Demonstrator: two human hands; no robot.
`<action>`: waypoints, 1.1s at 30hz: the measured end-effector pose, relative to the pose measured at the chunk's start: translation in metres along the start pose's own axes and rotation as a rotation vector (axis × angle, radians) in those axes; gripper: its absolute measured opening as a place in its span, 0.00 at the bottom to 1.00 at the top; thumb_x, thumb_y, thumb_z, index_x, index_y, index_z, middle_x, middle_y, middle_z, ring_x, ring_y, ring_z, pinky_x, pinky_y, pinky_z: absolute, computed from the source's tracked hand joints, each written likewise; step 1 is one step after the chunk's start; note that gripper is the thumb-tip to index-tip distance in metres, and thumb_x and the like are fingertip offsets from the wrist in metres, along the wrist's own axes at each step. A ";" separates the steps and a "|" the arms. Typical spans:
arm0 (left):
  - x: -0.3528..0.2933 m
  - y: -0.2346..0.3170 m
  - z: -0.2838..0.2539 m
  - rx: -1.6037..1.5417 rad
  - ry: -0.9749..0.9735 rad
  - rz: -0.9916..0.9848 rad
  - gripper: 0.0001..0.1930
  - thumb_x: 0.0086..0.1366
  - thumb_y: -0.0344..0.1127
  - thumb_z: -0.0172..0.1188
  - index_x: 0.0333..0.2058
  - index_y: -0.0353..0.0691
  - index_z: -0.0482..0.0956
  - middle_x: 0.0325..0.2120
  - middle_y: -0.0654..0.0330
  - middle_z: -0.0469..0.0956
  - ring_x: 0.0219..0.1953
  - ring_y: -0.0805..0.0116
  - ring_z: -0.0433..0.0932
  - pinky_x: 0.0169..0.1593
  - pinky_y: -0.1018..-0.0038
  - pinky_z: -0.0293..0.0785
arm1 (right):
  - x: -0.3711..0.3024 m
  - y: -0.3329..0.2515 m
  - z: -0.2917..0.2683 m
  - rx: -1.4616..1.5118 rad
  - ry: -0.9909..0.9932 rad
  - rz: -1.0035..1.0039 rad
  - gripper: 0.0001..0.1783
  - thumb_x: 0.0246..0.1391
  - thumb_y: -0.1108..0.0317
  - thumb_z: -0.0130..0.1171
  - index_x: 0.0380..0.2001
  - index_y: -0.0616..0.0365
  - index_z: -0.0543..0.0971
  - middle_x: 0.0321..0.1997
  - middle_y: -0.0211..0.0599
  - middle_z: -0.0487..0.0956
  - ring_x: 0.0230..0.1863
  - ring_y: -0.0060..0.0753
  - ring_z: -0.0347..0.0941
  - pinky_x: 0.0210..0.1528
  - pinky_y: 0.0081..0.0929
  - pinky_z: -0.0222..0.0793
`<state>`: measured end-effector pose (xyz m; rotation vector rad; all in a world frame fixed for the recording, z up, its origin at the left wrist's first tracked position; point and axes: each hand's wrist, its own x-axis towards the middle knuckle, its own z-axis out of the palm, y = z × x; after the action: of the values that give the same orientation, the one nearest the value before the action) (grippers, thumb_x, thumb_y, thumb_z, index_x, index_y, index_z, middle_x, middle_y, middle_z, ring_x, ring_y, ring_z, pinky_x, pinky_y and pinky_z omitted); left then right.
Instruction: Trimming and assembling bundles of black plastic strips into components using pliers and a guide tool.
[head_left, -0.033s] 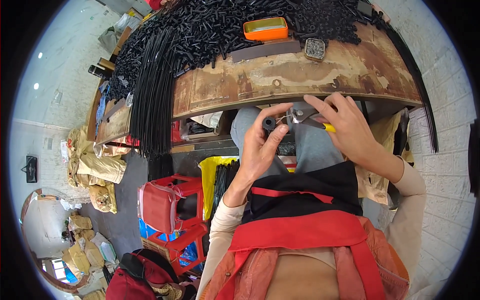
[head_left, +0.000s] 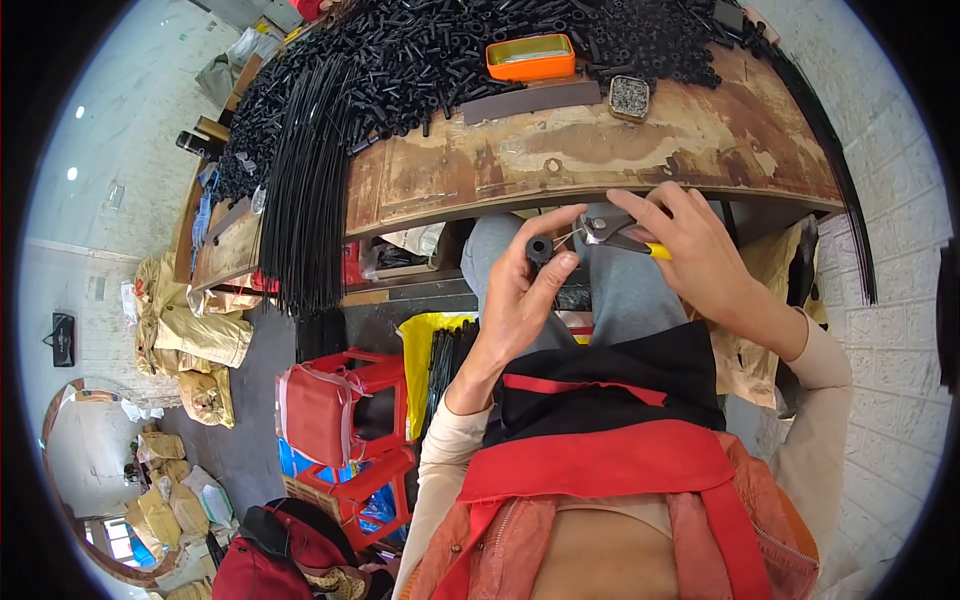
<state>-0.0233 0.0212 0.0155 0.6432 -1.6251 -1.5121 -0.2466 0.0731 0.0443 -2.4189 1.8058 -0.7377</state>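
Over my lap, just off the front edge of the worn wooden table (head_left: 590, 160), my left hand (head_left: 518, 305) pinches a short black tube-shaped piece (head_left: 540, 249) between thumb and fingers. From it thin pale wire ends (head_left: 567, 237) reach toward the jaws of a pair of pliers (head_left: 598, 226) with a yellow-marked handle. My right hand (head_left: 695, 255) is closed around those pliers, fingers wrapped over the grips. Whether the jaws bite on the wire is too small to tell.
A big heap of small black tubular parts (head_left: 420, 70) covers the table's back. On it sit an orange-rimmed tin (head_left: 530, 68), a small box of metal bits (head_left: 629, 97) and a flat grey strip (head_left: 530, 101). Long black rods (head_left: 305, 190) hang over the left edge. Red stools (head_left: 320, 410) stand left.
The pliers have shifted very slightly; otherwise my hands stay in place.
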 end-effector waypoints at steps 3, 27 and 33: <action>0.000 0.002 0.000 0.014 -0.040 0.022 0.20 0.68 0.29 0.55 0.58 0.37 0.70 0.35 0.69 0.70 0.35 0.82 0.65 0.42 0.86 0.63 | 0.001 0.008 0.011 0.084 -0.041 -0.041 0.30 0.47 0.78 0.61 0.56 0.52 0.72 0.36 0.41 0.70 0.39 0.44 0.68 0.43 0.36 0.65; -0.003 -0.001 -0.004 -0.225 -0.122 -0.102 0.27 0.65 0.40 0.62 0.59 0.36 0.69 0.36 0.67 0.73 0.33 0.81 0.68 0.38 0.83 0.64 | 0.000 0.000 0.025 0.050 0.258 -0.242 0.35 0.40 0.77 0.65 0.57 0.53 0.73 0.42 0.40 0.72 0.42 0.44 0.69 0.43 0.37 0.67; -0.001 -0.005 -0.003 -0.216 -0.130 -0.107 0.23 0.65 0.32 0.61 0.59 0.38 0.71 0.42 0.69 0.75 0.37 0.84 0.69 0.43 0.84 0.69 | 0.000 0.011 0.010 -0.009 0.150 -0.288 0.28 0.42 0.72 0.65 0.52 0.55 0.75 0.34 0.37 0.72 0.33 0.39 0.70 0.36 0.33 0.67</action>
<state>-0.0214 0.0196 0.0099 0.5279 -1.5142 -1.8115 -0.2525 0.0671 0.0324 -2.7315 1.5208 -0.9581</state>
